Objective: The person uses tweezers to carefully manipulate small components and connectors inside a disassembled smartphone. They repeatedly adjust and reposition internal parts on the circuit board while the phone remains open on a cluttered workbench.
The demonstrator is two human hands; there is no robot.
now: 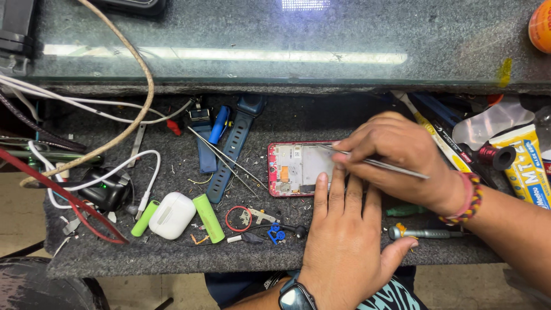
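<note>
Grey workbench (172, 258) mid-frame: left hand (344, 229) lies spread, steadying the opened phone (295, 169), while right hand (396, 155) pinches tweezers (379, 163) probing inside.

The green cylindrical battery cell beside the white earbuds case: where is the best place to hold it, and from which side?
Probably pinch the green cylindrical cell mid-length across its round sides, coming from above. It lies flat, and the white case crowds its left.

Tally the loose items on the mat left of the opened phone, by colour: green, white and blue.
Green: 2, a long battery cell and a short one
White: 1, an earbud case
Blue: 2, a watch strap and a small clip
Total: 5
</note>
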